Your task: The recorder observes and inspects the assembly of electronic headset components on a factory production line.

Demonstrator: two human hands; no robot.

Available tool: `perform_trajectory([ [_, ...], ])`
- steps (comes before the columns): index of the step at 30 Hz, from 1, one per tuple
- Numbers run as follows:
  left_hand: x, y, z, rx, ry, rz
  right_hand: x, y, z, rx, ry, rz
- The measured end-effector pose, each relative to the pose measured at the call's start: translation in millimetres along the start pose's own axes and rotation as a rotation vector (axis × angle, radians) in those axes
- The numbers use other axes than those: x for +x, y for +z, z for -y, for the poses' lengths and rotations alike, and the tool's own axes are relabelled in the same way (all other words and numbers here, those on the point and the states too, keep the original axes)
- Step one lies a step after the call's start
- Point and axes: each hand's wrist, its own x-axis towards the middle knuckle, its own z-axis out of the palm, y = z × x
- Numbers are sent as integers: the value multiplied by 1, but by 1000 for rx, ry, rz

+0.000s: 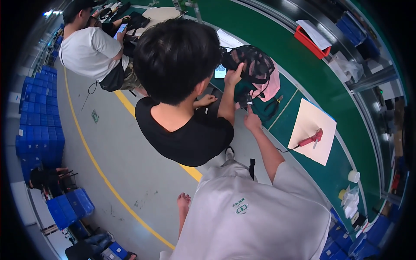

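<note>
My right hand (252, 121) reaches out over the edge of the green bench, its index finger stretched up to a small black device (245, 100). The fingertip is at the device's near end; whether it presses on it I cannot tell. A co-worker in a black shirt (186, 130) stands just ahead of me. One of the co-worker's hands (234, 74) is at a black mesh bag or cap (249, 60), and a lit phone (220, 71) shows beside it. My left hand (183, 200) hangs low at my side over the floor, fingers curled in with nothing visible in them.
A red glue gun (313, 138) with a cable lies on a cardboard sheet (308, 117) to the right. Black-handled pliers (274, 106) and pink cloth (271, 84) are nearby. A red bin (312, 41) stands farther back. Blue crates (41, 117) are stacked at left; another person (93, 47) sits far left.
</note>
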Motion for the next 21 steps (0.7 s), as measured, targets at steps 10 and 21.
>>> perform_trajectory([
  [10,22,-3,-4,-97,11,20,1,13,-7,-21,-20,-12],
  [21,13,4,-8,-46,-6,-44,7,11,-3,-70,-12,-5],
])
